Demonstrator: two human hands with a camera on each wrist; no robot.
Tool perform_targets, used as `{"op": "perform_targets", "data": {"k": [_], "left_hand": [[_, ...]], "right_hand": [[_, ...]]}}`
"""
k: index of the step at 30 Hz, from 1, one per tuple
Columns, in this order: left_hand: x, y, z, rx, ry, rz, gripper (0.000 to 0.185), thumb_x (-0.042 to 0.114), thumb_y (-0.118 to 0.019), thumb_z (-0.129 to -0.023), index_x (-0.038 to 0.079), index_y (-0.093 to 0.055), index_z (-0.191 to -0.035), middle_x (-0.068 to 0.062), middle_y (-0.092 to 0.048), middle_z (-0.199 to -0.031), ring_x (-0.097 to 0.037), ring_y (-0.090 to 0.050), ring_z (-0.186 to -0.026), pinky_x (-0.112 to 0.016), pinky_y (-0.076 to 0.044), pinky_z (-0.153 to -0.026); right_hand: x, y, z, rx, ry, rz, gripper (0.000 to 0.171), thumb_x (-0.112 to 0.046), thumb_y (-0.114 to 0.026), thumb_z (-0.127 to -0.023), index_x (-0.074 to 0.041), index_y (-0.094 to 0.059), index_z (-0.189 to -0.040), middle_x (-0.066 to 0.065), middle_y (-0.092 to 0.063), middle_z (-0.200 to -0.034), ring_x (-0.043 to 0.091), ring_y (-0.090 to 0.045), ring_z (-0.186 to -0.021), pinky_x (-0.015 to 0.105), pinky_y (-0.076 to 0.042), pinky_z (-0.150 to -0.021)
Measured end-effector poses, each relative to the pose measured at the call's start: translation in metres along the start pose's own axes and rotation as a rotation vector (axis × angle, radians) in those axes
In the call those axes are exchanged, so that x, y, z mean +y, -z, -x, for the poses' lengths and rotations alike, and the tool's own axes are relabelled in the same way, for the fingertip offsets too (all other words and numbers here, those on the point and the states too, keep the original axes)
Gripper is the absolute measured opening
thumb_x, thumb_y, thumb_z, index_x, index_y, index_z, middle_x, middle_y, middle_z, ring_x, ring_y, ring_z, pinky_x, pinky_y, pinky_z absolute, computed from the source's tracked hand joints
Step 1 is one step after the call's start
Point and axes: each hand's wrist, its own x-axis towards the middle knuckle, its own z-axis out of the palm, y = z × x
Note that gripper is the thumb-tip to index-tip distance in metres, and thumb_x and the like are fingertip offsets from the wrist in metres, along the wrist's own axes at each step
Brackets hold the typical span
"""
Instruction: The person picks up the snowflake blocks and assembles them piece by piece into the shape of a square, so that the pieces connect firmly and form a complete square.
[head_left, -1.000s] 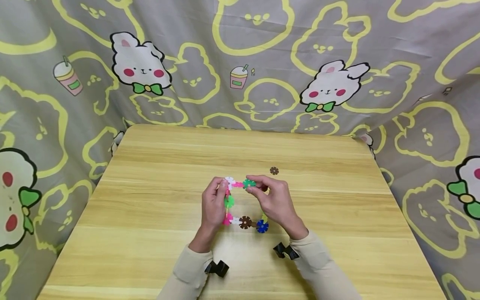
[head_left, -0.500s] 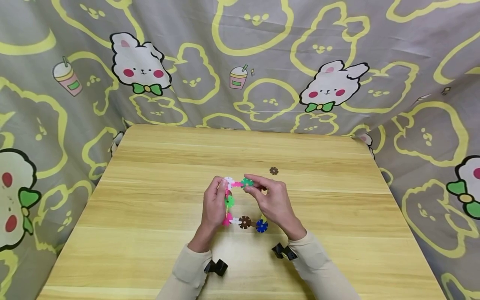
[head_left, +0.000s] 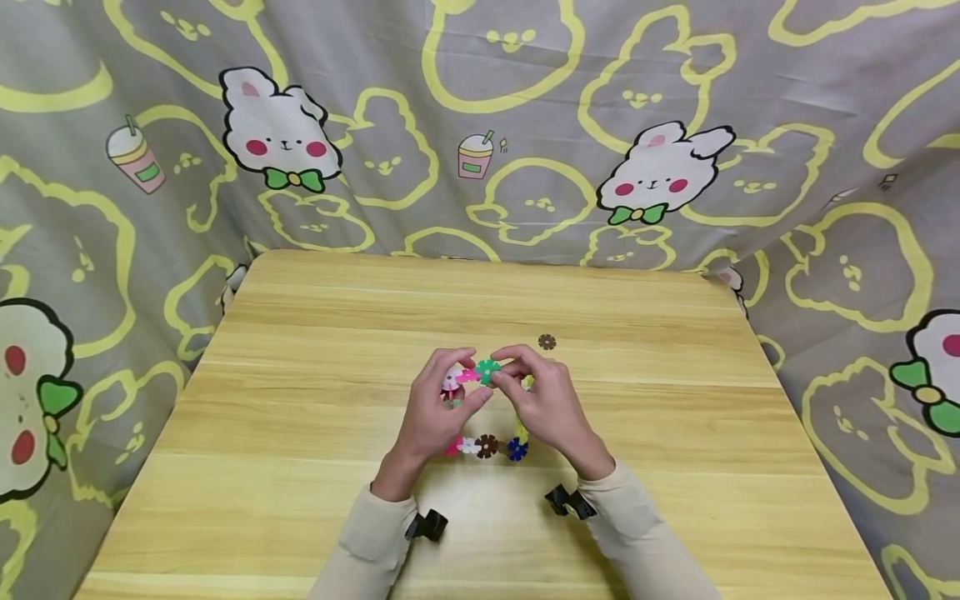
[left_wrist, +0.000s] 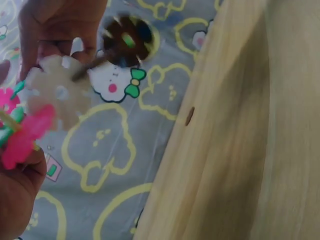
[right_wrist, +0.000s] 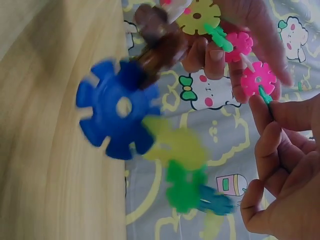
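Note:
A chain of slotted snowflake discs hangs between my hands above the table. My right hand [head_left: 551, 400] pinches a green disc [head_left: 487, 372] at the chain's far side between thumb and index finger. My left hand [head_left: 435, 408] curls its fingers round the chain near a white disc [head_left: 450, 379] and a pink disc [head_left: 467, 375]. Its thumb and index tip stand apart on either side. Along the near side run a brown disc [head_left: 486, 446] and a blue disc [right_wrist: 117, 107]. In the right wrist view, a yellow disc [right_wrist: 175, 145] and a green disc [right_wrist: 185, 187] dangle, blurred.
A loose brown disc [head_left: 547, 342] lies flat on the wooden table [head_left: 300, 333], beyond my right hand. A grey patterned curtain [head_left: 405, 167] hangs behind the table and along both sides. A black wrist mount [head_left: 570, 502] sits at my right cuff.
My left hand has shifted its hold, with thumb and index finger spreading toward the right hand. The green disc has moved slightly left with my right hand. The loose brown disc has stayed put.

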Motion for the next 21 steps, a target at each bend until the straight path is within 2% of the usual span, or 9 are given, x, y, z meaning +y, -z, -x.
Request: {"op": "perform_targets", "data": {"k": [2, 5, 6, 10, 12, 15, 18, 21], "left_hand": [[-0.005, -0.002, 0.000, 0.012, -0.025, 0.008, 0.038, 0.019, -0.066, -0.080, 0.016, -0.054, -0.116, -0.002, -0.054, -0.102, -0.015, -0.053, -0.071, -0.023, -0.048, -0.058], [-0.007, -0.004, -0.001, 0.041, -0.044, 0.012, 0.028, 0.016, -0.065, -0.082, 0.013, -0.059, -0.109, -0.002, -0.056, -0.101, -0.012, -0.055, -0.082, -0.022, -0.049, -0.065], [-0.008, -0.004, -0.001, 0.049, -0.038, 0.019, 0.026, 0.016, -0.064, -0.082, 0.012, -0.060, -0.107, -0.003, -0.056, -0.100, -0.012, -0.055, -0.084, -0.022, -0.050, -0.066], [-0.009, -0.002, -0.001, 0.073, 0.019, 0.068, 0.026, 0.016, -0.063, -0.083, 0.012, -0.059, -0.108, -0.004, -0.055, -0.099, -0.012, -0.053, -0.075, -0.021, -0.048, -0.056], [-0.009, 0.000, 0.000, 0.085, 0.052, 0.080, 0.026, 0.017, -0.062, -0.084, 0.014, -0.059, -0.110, -0.003, -0.055, -0.100, -0.011, -0.053, -0.073, -0.021, -0.047, -0.053], [-0.009, 0.003, 0.001, 0.098, 0.079, 0.078, 0.026, 0.019, -0.061, -0.085, 0.015, -0.059, -0.111, -0.001, -0.054, -0.101, -0.011, -0.052, -0.073, -0.020, -0.046, -0.053], [-0.010, 0.003, 0.002, 0.099, 0.087, 0.078, 0.026, 0.020, -0.060, -0.085, 0.015, -0.059, -0.110, -0.001, -0.054, -0.101, -0.012, -0.052, -0.074, -0.020, -0.046, -0.054], [-0.009, 0.003, 0.003, 0.099, 0.089, 0.087, 0.024, 0.019, -0.060, -0.085, 0.016, -0.059, -0.110, -0.002, -0.055, -0.100, -0.011, -0.052, -0.075, -0.020, -0.046, -0.055]], "right_hand": [[-0.001, 0.000, -0.001, 0.002, 0.006, 0.011, 0.018, -0.022, -0.061, -0.085, -0.019, -0.060, -0.102, -0.007, -0.068, -0.077, 0.002, -0.055, -0.061, 0.020, -0.037, -0.046], [-0.002, 0.003, -0.002, -0.003, 0.030, 0.022, 0.018, -0.023, -0.059, -0.086, -0.018, -0.062, -0.103, -0.008, -0.068, -0.079, 0.003, -0.057, -0.064, 0.020, -0.040, -0.049], [-0.001, 0.004, -0.002, 0.000, 0.039, 0.019, 0.019, -0.024, -0.059, -0.086, -0.017, -0.063, -0.103, -0.007, -0.068, -0.079, 0.004, -0.058, -0.066, 0.020, -0.043, -0.051], [0.010, 0.016, -0.008, 0.052, 0.020, -0.015, 0.022, -0.024, -0.058, -0.087, -0.013, -0.064, -0.105, -0.005, -0.067, -0.079, 0.006, -0.059, -0.070, 0.022, -0.049, -0.061], [0.023, 0.024, -0.013, 0.089, -0.035, -0.013, 0.023, -0.025, -0.058, -0.086, -0.013, -0.063, -0.106, -0.005, -0.065, -0.079, 0.007, -0.057, -0.070, 0.024, -0.049, -0.062], [0.045, 0.035, -0.022, 0.108, -0.147, 0.056, 0.023, -0.025, -0.058, -0.086, -0.018, -0.063, -0.107, -0.007, -0.062, -0.081, 0.008, -0.055, -0.071, 0.026, -0.046, -0.059], [0.067, 0.042, -0.029, 0.076, -0.251, 0.154, 0.023, -0.024, -0.058, -0.086, -0.022, -0.062, -0.108, -0.007, -0.060, -0.084, 0.010, -0.053, -0.073, 0.028, -0.043, -0.057], [0.086, 0.043, -0.032, 0.020, -0.322, 0.214, 0.025, -0.024, -0.058, -0.086, -0.021, -0.062, -0.110, -0.004, -0.058, -0.087, 0.014, -0.052, -0.074, 0.029, -0.042, -0.057]]}}
